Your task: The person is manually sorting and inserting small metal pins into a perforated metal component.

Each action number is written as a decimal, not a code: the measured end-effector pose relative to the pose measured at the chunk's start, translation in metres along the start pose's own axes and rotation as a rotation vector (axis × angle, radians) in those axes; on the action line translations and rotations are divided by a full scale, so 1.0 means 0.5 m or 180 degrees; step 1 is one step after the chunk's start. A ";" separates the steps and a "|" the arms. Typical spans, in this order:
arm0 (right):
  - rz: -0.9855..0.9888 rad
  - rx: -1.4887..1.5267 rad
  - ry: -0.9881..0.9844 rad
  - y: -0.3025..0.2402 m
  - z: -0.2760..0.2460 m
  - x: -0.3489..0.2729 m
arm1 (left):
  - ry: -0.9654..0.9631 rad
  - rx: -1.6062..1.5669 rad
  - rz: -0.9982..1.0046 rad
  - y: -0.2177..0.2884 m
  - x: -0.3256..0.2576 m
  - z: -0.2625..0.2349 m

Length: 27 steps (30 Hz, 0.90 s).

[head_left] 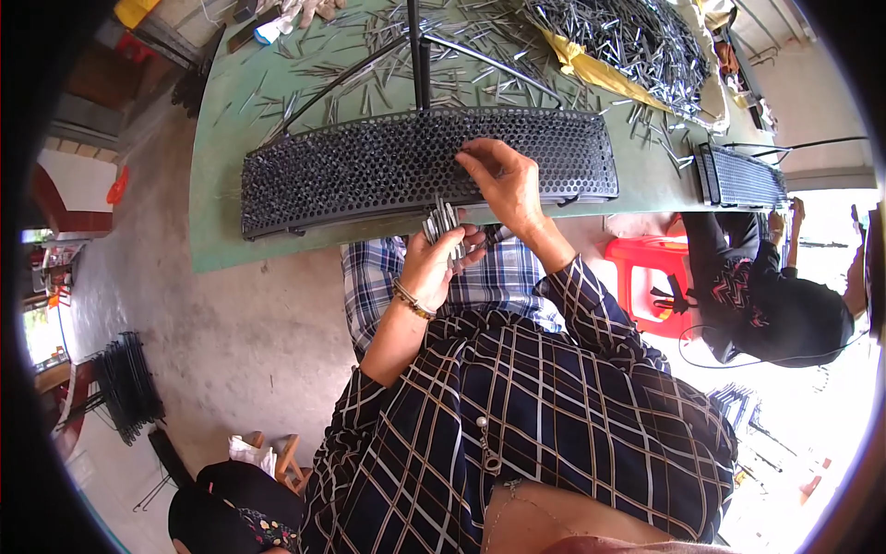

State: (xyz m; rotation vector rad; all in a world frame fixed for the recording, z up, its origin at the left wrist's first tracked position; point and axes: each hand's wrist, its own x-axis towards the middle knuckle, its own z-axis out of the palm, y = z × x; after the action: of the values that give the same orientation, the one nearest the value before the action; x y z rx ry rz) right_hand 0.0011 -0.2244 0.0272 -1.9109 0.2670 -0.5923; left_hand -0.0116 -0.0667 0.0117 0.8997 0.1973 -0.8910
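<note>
Presently in the left hand (428, 262): a bundle of thin metal strips (442, 223) is held, thumb and fingers closed around it, just off the near edge of the black perforated panel (360, 171).
Right hand (509, 189): thumb and forefinger are brought together over the panel, right of its middle; whether a strip is pinched between them cannot be told.
Panel's place: it is set lengthwise along the near edge of the green table (214, 198).
Holes at the left: these look densely occupied, with many glints, so this part is judged largely done.
Holes at the right: these look mostly open, so this stretch is judged to be left; the exact boundary cannot be made out.
Supply: ample pieces are seen, scattered behind the panel and heaped in a pile (628, 46) edged with yellow cloth (604, 76).
Far right: a second panel (749, 177) is attended by a co-worker (784, 314); its progress cannot be judged.
</note>
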 end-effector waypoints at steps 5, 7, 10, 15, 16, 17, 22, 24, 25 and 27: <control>-0.0627 -0.0695 -0.0261 0.019 0.001 -0.008 | 0.0056 0.0033 0.0010 -0.001 0.003 -0.011; -0.1020 -0.0976 -0.0030 0.016 0.001 -0.007 | 0.0065 0.0032 0.0030 0.001 0.002 -0.009; -0.0880 -0.0985 0.0029 0.010 0.004 -0.008 | 0.0083 0.0099 0.0066 0.008 -0.004 -0.007; -0.1113 -0.1195 -0.0019 0.002 0.003 -0.006 | 0.0065 0.0165 0.0093 0.010 -0.008 -0.007; -0.1200 -0.1276 -0.0008 0.002 0.001 -0.006 | 0.0060 0.0164 0.0091 0.010 -0.008 -0.006; -0.1200 -0.1281 -0.0007 0.002 0.001 -0.006 | 0.0050 0.0128 0.0102 0.010 -0.007 -0.005; -0.1144 -0.1372 -0.0101 0.000 0.002 -0.005 | 0.0010 0.0001 0.0150 0.006 -0.004 -0.015; -0.0986 -0.1249 -0.0086 -0.003 0.003 -0.008 | 0.0001 -0.0067 0.0098 0.004 -0.003 -0.018; -0.0819 -0.1127 -0.0069 -0.004 0.002 -0.009 | -0.0001 -0.0067 0.0096 0.005 -0.002 -0.018; -0.0810 -0.1212 -0.0136 0.010 -0.002 -0.009 | -0.0002 -0.0125 0.0102 0.007 -0.001 -0.016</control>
State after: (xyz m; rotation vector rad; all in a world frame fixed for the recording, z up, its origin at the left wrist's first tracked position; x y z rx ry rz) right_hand -0.0030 -0.2251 0.0214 -2.3449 0.1134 -0.7055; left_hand -0.0079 -0.0593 0.0089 0.8639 0.1985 -0.8550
